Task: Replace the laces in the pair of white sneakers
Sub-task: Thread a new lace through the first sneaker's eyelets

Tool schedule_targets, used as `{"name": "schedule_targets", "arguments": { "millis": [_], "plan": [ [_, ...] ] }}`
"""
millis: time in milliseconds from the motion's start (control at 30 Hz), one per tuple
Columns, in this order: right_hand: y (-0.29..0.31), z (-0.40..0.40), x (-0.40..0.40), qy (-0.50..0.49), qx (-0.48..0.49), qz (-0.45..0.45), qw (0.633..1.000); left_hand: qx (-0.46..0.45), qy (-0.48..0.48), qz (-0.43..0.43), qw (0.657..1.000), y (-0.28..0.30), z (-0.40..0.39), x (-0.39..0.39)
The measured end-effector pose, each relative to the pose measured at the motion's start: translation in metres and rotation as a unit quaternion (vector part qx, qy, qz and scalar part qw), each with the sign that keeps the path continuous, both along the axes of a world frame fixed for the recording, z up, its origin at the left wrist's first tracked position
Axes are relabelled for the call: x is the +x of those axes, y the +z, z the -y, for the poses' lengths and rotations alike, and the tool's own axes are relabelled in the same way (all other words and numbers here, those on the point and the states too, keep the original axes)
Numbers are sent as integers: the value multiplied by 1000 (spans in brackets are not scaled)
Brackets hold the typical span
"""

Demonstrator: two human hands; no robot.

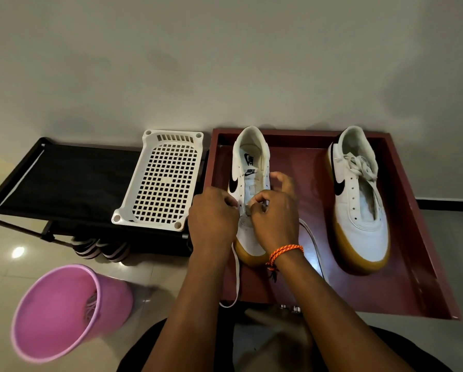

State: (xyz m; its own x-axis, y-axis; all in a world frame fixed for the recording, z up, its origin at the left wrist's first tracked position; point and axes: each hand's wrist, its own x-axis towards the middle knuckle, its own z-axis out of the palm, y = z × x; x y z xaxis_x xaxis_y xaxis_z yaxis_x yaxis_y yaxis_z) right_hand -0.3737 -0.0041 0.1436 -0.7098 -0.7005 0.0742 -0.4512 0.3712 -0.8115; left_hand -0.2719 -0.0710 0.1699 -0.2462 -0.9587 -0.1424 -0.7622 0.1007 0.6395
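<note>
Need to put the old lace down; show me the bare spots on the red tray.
Bare tray floor lies between the two sneakers and behind them by the wall. Crowded: around the left sneaker, where both hands and the lace sit.

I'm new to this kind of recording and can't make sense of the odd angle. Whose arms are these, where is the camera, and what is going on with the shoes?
There is no machine here: a person wears a wide-angle camera on the head, looking down at their own arms. The single picture is that view. On the floor lies a dark red tray holding two white sneakers with gum soles. The left hand and right hand, the one with an orange bracelet, both pinch a white lace at the eyelets of the left sneaker; its loose ends trail toward the person. The right sneaker has a bunched lace only near its collar. Beside the tray sit a white plastic basket on a black rack and a pink bucket.
</note>
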Motion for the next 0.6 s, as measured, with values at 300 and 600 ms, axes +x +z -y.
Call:
{"name": "schedule_targets", "arguments": {
  "millis": [300, 600],
  "plan": [
    [-7, -2, 2, -21, 33, 54, 998, 20, -19, -28, 999, 3, -3, 0],
    [5, -4, 1, 30, 106, -41, 993, 24, -19, -44, 999, 3, -4, 3]
  ]
}}
